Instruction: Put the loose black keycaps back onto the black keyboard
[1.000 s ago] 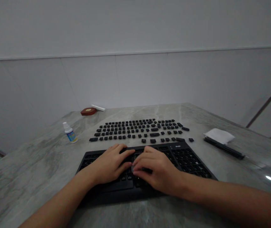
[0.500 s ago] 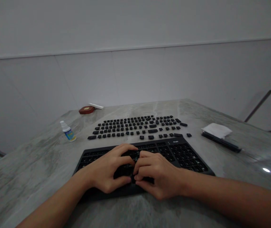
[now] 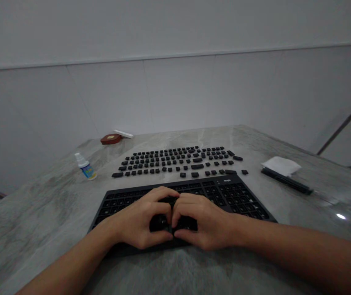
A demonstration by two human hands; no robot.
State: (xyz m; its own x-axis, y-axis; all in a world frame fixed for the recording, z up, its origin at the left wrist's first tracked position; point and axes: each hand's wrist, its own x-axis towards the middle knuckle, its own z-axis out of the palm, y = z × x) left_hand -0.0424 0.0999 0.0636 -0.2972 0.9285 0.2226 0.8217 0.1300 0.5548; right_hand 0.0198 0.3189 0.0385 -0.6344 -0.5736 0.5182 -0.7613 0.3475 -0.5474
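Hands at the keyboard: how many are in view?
2: the left hand over the left half of the keyboard, and the right hand beside it, near the middle, fingertips close together. No others show.

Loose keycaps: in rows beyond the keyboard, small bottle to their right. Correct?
Wrong side: the head view shows the small bottle to the left of the loose keycaps. They do lie in rows beyond the keyboard.

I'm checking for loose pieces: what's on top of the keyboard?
The left hand and right hand, close together, cover the middle of the keyboard. Key positions show toward both ends; most under the hands are hidden; anything pinched there is unclear.
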